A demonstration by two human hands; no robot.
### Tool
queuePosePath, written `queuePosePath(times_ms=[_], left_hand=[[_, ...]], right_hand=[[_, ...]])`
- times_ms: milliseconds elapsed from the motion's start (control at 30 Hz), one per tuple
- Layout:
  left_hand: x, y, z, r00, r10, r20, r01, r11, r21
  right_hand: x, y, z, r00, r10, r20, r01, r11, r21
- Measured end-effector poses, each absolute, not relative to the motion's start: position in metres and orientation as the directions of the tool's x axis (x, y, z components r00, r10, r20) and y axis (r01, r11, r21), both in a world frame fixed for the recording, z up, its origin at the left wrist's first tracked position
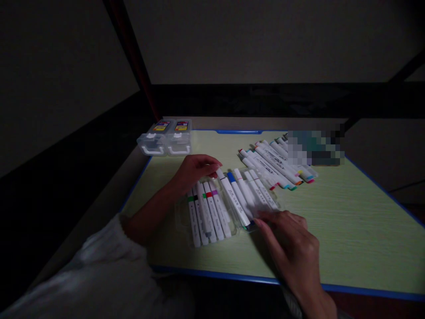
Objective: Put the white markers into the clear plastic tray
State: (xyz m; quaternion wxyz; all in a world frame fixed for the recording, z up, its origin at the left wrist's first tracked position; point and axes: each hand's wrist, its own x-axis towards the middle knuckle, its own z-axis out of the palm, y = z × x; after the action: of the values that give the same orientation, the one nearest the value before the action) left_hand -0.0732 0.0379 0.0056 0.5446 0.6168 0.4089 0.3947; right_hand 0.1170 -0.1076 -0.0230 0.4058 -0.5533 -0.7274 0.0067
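My left hand (pixel 198 170) is closed, its thumb and finger pinching the upper end of a white marker (pixel 227 191). That marker leans over a clear plastic case, beside a blue-capped marker (pixel 237 197) and several other white markers (pixel 262 190). At their lower ends, my right hand (pixel 290 241) has thumb and fingertips drawn together on a white marker, partly hidden and blurred. Left of these, several white markers (pixel 212 217) with green, black, red and purple bands lie side by side in the other half of the clear case (pixel 181 221).
Farther right lies a pile of white markers (pixel 275 161) with coloured ends. Two clear boxes (pixel 166 137) with white handles stand at the back left corner. The pale green tabletop (pixel 348 230) has a blue edge. A pixelated patch covers something at the back right.
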Motion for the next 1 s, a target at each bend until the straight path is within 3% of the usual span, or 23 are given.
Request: queuePosePath(times_ms=[300,767,1000], left_hand=[[-0.054,0.036,0.007,0.401,0.91,0.101,0.025,-0.121,0.992],[-0.028,0.047,0.013,0.429,0.895,0.127,0.051,-0.164,0.985],[-0.023,0.047,0.009,0.432,0.89,0.146,0.12,-0.218,0.969]], right_hand=[[0.117,-0.11,-0.023,-0.132,0.741,0.659,0.77,0.496,-0.403],[0.131,-0.108,-0.026,-0.154,0.73,0.666,0.822,0.469,-0.323],[0.134,-0.108,-0.032,-0.096,0.747,0.658,0.836,0.42,-0.354]])
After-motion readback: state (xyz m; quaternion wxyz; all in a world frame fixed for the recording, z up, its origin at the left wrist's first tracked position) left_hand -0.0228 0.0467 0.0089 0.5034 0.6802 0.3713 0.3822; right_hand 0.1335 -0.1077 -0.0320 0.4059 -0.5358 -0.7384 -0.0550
